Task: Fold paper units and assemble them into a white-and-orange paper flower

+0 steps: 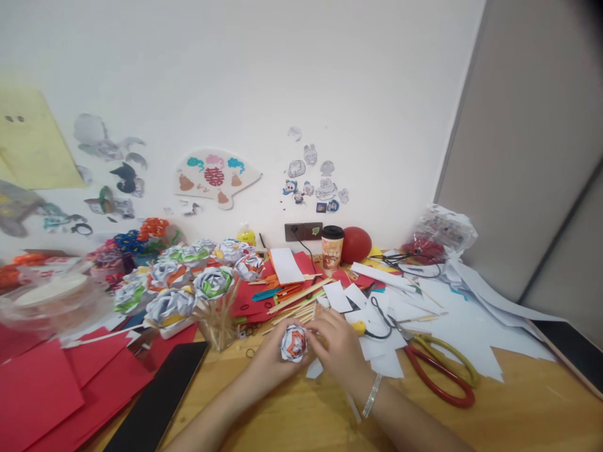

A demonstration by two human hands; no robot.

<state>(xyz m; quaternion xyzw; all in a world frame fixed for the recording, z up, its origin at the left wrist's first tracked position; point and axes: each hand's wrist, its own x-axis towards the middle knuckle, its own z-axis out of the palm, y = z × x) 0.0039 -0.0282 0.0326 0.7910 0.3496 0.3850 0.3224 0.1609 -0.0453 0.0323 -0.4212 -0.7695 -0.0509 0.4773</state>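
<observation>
A small paper rose (293,343), white with orange parts and dark markings, sits in my left hand (269,359), whose fingers are wrapped round its base. My right hand (340,344) is closed at the rose's right edge, thumb and fingers pinched together against it. Whether they grip a petal or something thin cannot be made out. Below my right wrist a pale thin stick (353,407) shows above the table. Just past my right hand lies a yellow-handled tool (358,328) with a black cord.
Finished paper roses (214,282) crowd the left, behind a holder of thin sticks (219,323). Red paper sheets (40,392) and a black slab (157,398) lie at left. Large scissors (440,370), white paper scraps (452,326) and a lidded cup (332,248) are to the right.
</observation>
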